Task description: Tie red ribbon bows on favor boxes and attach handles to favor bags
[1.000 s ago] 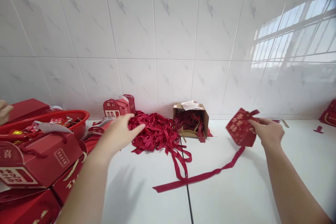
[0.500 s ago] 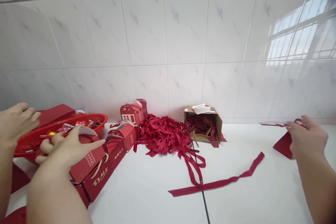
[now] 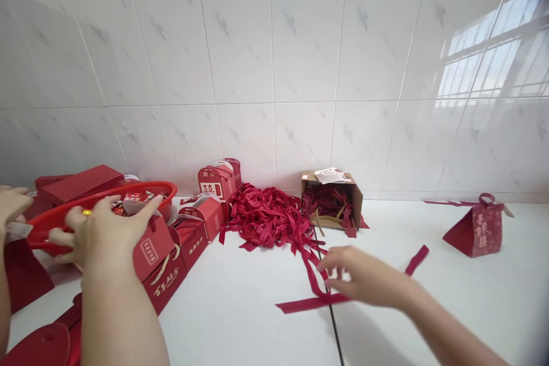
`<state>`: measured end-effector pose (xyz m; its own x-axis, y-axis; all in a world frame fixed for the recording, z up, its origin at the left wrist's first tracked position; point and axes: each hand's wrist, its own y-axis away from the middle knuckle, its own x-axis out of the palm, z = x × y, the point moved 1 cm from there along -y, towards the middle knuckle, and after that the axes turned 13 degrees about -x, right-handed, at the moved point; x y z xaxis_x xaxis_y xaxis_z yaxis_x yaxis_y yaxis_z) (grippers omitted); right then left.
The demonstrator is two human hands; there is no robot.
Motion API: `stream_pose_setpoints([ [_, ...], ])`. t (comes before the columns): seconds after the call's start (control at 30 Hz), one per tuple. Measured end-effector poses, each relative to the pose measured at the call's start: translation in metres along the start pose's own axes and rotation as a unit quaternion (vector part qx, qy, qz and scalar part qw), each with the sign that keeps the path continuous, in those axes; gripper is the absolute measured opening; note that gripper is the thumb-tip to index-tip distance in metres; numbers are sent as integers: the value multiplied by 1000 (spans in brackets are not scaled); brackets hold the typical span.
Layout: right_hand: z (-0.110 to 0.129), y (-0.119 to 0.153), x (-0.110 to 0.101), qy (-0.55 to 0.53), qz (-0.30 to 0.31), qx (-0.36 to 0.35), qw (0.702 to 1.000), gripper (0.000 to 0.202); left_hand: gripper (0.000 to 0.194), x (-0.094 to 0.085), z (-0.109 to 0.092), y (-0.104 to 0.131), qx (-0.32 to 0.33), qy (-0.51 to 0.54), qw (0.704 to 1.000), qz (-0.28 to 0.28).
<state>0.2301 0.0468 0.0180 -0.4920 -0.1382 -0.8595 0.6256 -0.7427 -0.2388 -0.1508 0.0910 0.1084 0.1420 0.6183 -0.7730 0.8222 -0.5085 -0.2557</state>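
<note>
My left hand (image 3: 109, 231) is at the red plastic basket (image 3: 169, 190), over wrapped candies (image 3: 143, 199), its fingers spread and thumb stretched to the right. Just beside its thumb is a red gift box (image 3: 152, 249); whether they touch is hidden. My right hand (image 3: 369, 277) hovers at a loose dark-red ribbon (image 3: 300, 304), with thumb and fingers apart and nothing visibly gripped. The ribbon runs on beyond the wrist. At the right stands a small red pyramid-like candy box (image 3: 474, 231) with a ribbon loop on top.
A heap of red ribbons (image 3: 268, 217) lies mid-table, beside an open cardboard box (image 3: 354, 197) on its side. Several red gift boxes (image 3: 210, 214) line the left. Another person's hand (image 3: 12, 203) is at the far left edge. A tiled wall (image 3: 244, 68) bounds the back.
My right hand has left the pyramid-like box and moved left to the loose ribbon. My left hand has shifted slightly right and up over the basket. The other person's hand moved toward the left edge.
</note>
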Motion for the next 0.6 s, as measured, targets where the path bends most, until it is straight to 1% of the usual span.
stream_pose_setpoints([
  [0.07,9,-16,37,21,7,1,1000,24,91,-2,-2,-5,-43,-15,997,57],
  [0.13,11,-25,66,33,1,3,999,26,93,-2,-1,-14,-44,-41,993,104],
  [0.2,8,-28,83,37,-7,-6,999,20,92,1,2,-24,-40,-55,991,118],
  [0.27,4,-26,91,30,-9,-19,999,22,92,4,7,-32,-33,-57,992,107],
  [0.37,1,-23,92,1,-9,-33,999,28,88,6,10,-38,-29,-55,995,80],
  [0.43,1,-23,85,-52,-31,-40,997,25,82,6,10,-39,-28,-59,994,92],
  [0.53,-2,-27,65,-161,-89,-28,983,10,77,3,8,-36,-26,-64,990,124],
  [0.57,-4,-28,54,-186,-109,-22,976,11,77,2,7,-35,-28,-60,990,126],
  [0.6,-6,-27,42,-207,-132,-18,969,16,78,0,6,-34,-34,-56,990,125],
])
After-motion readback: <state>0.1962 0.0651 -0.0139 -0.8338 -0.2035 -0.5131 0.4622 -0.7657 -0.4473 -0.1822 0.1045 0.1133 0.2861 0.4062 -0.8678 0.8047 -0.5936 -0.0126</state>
